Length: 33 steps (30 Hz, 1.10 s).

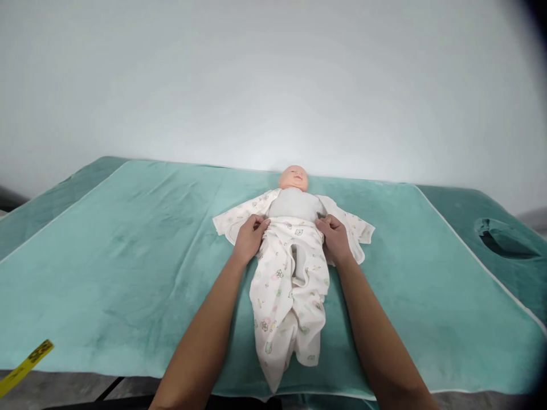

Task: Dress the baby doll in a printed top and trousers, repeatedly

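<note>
A baby doll (294, 177) lies on its back with its head toward the wall. White printed baby pants (277, 273) cover its legs up to the waist, with an opening at the crotch. My left hand (251, 236) pinches the waistband on the left side, and my right hand (334, 234) pinches it on the right side. Under the doll's grey cloth torso (293, 203) a matching white printed baby shirt (245, 212) is spread open, its sleeves out to both sides. The pant legs hang loose and wrinkled toward me.
A teal cover (128, 256) lies over the padded table, wrinkled on the left. At the right end the table has a dark oval hole (506, 245). A pale wall (273, 85) stands behind the far edge. A yellow strip (25, 367) shows at the lower left.
</note>
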Available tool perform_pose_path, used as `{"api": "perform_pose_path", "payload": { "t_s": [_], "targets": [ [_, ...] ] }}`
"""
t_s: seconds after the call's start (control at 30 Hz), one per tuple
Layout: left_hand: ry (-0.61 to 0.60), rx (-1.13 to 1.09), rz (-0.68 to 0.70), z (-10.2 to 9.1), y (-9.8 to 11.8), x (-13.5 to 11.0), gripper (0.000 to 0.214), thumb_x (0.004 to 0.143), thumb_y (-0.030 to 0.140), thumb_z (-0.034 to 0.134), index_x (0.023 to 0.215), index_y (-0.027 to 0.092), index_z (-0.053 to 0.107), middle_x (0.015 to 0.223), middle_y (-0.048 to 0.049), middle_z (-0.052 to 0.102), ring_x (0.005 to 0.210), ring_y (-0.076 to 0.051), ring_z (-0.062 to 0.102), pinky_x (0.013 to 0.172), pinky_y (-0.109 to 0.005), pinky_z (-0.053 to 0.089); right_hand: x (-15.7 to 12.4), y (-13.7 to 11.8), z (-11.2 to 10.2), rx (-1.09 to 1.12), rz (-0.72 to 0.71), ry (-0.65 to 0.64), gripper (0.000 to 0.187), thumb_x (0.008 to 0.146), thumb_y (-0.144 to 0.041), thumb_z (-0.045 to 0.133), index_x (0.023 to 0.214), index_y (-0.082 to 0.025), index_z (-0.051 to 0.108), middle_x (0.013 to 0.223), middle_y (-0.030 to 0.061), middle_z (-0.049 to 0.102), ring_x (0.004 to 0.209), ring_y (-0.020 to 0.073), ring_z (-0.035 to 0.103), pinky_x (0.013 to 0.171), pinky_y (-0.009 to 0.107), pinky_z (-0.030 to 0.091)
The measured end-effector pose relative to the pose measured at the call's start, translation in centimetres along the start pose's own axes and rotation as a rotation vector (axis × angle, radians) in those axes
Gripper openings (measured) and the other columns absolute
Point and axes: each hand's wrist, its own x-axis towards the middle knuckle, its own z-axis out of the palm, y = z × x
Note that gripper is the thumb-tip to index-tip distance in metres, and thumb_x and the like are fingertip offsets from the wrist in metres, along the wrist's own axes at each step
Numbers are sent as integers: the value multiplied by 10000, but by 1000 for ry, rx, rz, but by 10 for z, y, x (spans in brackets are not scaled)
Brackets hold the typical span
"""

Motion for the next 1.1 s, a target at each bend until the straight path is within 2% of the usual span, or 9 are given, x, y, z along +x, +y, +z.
{"api": "perform_pose_path", "payload": {
  "t_s": [0.1, 0.2, 0.33, 0.47, 0.63, 0.73, 0.83, 1.0, 1.1],
  "targets": [
    [-166, -59, -23, -10, 11, -2, 291, 884, 480, 554, 809, 202, 594, 700, 22, 525, 651, -135, 468, 608, -252, 385, 0, 6, -17, 31, -10, -48, 376, 786, -474, 768, 710, -233, 490, 625, -49, 407, 580, 123, 356, 548, 268, 325],
    [-323, -132, -77, -23, 14, -2, 237, 835, 422, 599, 797, 189, 618, 747, 5, 572, 699, -140, 517, 663, -260, 431, -2, 3, -36, 16, 45, -244, 268, 817, -463, 745, 894, -233, 632, 735, -28, 542, 659, 132, 466, 611, 267, 386],
    [-496, -152, -66, -35, 5, -1, 236, 731, 271, 662, 943, 168, 676, 920, -38, 681, 897, -210, 623, 796, -312, 493, -4, -5, -52, -56, 117, -493, 257, 792, -393, 774, 943, -212, 672, 893, 18, 634, 835, 177, 570, 763, 308, 451],
    [-569, -133, -80, -36, 1, -1, 401, 704, 227, 671, 1099, 162, 670, 998, -48, 711, 946, -238, 647, 811, -334, 504, -3, -3, -54, -156, 125, -556, 238, 761, -386, 786, 873, -210, 669, 877, 18, 604, 824, 190, 561, 774, 337, 466],
    [-593, -189, -100, -34, 5, -3, 509, 691, 236, 710, 1191, 166, 645, 1080, -68, 720, 987, -261, 660, 853, -365, 519, -3, 4, -52, -175, -27, -478, 244, 742, -399, 816, 802, -223, 659, 1224, 62, 537, 1124, 235, 544, 947, 349, 467],
    [-546, -204, -51, -31, 4, -3, 467, 697, 245, 710, 1156, 170, 671, 1045, -53, 729, 991, -261, 661, 874, -364, 517, -5, 4, -51, -118, -66, -421, 250, 738, -417, 834, 815, -239, 676, 1451, 60, 441, 1425, 275, 366, 1113, 373, 377],
    [-486, -235, -19, -24, 0, -4, 362, 705, 262, 713, 1055, 172, 694, 987, -36, 729, 953, -248, 659, 850, -350, 514, -7, 3, -47, -53, -49, -374, 262, 732, -427, 842, 836, -246, 683, 1493, 55, 482, 1524, 279, 236, 1179, 416, 305],
    [-304, -323, -8, -4, -10, -3, 190, 706, 256, 703, 855, 182, 612, 831, 2, 665, 765, -169, 596, 680, -274, 461, -7, 6, -33, 2, -44, -151, 280, 695, -402, 847, 749, -232, 632, 1342, 82, 634, 1426, 311, 414, 1111, 429, 368],
    [-194, -307, -13, 6, -17, -2, 152, 693, 214, 665, 757, 191, 528, 706, 37, 551, 631, -114, 473, 564, -226, 362, -5, 9, -26, 34, -49, -27, 284, 685, -325, 824, 702, -219, 561, 1191, 69, 692, 1215, 285, 581, 1000, 391, 429]
  ]
}}
